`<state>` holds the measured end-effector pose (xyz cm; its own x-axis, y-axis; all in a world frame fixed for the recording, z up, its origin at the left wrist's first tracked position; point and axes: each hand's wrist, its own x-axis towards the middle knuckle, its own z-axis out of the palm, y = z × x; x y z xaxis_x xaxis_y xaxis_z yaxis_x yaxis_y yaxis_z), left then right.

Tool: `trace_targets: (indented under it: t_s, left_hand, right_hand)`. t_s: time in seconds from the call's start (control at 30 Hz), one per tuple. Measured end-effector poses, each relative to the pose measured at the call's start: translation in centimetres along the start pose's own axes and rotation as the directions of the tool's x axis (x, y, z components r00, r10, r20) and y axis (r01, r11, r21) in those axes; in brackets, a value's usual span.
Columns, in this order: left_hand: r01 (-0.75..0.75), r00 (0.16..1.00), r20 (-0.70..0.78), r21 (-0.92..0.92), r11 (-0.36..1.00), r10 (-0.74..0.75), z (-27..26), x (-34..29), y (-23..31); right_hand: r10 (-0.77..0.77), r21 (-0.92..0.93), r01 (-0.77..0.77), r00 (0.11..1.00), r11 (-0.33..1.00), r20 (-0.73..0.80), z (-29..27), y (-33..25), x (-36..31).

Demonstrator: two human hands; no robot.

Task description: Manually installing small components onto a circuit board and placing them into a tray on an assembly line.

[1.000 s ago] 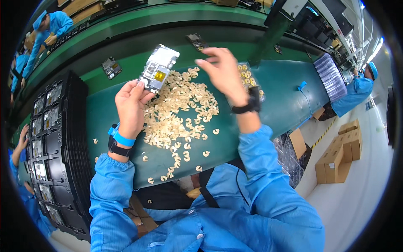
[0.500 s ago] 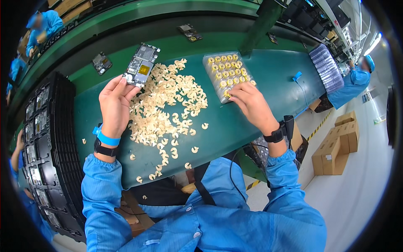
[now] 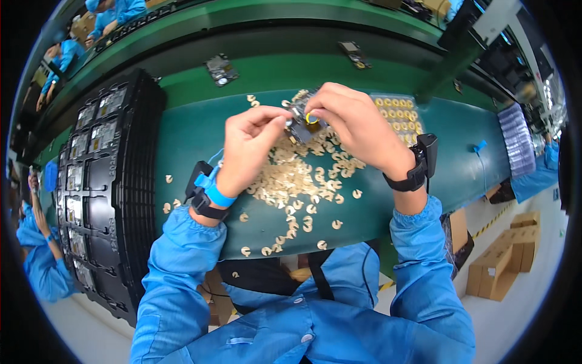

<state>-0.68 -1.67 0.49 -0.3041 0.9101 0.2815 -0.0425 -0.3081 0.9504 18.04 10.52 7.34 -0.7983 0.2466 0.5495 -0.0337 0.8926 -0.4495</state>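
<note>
Because hands [image 3: 248, 142] [image 3: 365, 128] overlap the board [image 3: 299, 131], its long axis is unclear.

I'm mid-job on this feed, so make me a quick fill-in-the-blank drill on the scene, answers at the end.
1. The left hand holds a circuit board, while the small part pinched in the right hand is coloured ____.
2. The stacked black trays stand on the person's ____ side.
3. The work surface under the scattered cream pieces is coloured ____.

Missing words: yellow; left; green.
</note>
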Motion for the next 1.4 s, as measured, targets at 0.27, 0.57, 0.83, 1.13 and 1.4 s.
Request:
trace_targets:
  t_s: [0.27,0.57,0.83,1.13,1.4]
  left_hand:
    - [0.036,0.997,-0.069,-0.007,0.999,-0.037,-0.5,0.3,0.7]
    - [-0.048,0.980,-0.196,-0.041,0.998,0.039,-0.6,0.5,0.4]
    - [-0.052,0.985,-0.166,0.024,0.998,0.055,-0.7,0.4,0.3]
    - [-0.120,0.969,-0.203,0.099,0.988,0.138,-0.2,0.3,0.2]
    - [-0.096,0.989,-0.113,0.015,0.995,0.097,-0.3,0.2,0.2]
  right_hand:
    - [0.070,0.098,-0.061,0.994,0.993,-0.090,3.3,0.2,3.1]
    - [0.236,0.227,-0.200,0.961,0.953,-0.145,4.9,0.1,2.2]
    - [0.263,0.252,-0.215,0.948,0.944,-0.178,5.2,0.5,1.9]
    - [0.203,0.180,-0.165,0.953,0.970,-0.223,5.4,0.3,1.7]
    - [0.138,0.166,-0.097,0.957,0.981,-0.254,5.8,0.3,1.6]
